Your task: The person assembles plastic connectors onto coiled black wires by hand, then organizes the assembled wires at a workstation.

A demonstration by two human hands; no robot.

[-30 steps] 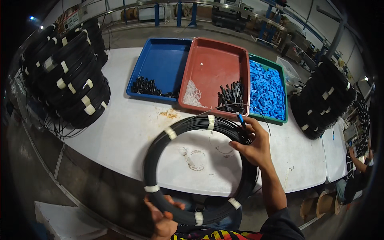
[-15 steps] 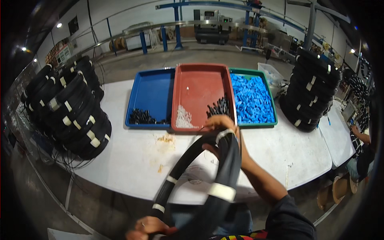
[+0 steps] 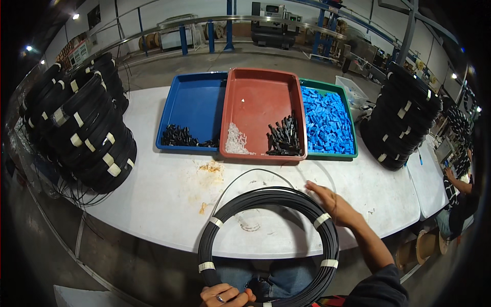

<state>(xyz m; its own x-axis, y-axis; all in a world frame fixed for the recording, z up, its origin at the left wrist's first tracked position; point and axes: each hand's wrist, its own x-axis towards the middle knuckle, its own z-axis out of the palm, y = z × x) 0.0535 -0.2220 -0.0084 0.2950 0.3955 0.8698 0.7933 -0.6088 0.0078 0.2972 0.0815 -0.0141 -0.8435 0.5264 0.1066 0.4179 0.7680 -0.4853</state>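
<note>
A coil of black cable [image 3: 206,240], bound with several pale tape bands, stands in front of me, its far part over the table's near edge and its near part over my lap. At its lower left rim my left hand [image 3: 227,297], with a ring on one finger, is closed around the bundle. My right hand [image 3: 332,204] is by the upper right rim, fingers stretched out toward the trays and not wrapped round the coil. A single loose strand [image 3: 250,170] arcs above the coil's far side. Whether the right fingertips touch it cannot be made out.
On the white table [image 3: 169,204] stand a blue tray [image 3: 197,97] with black pieces, a red tray [image 3: 263,97] with white and black pieces, and a green tray [image 3: 354,148] of blue pieces. Coil stacks rise left [image 3: 97,138] and right [image 3: 401,123]. Another person's arm [image 3: 459,181] shows far right.
The coil has turned from a tilted, edge-on position to face me as a broad ring. My right hand has come off its far rim and moved right; my left hand has shifted right.
</note>
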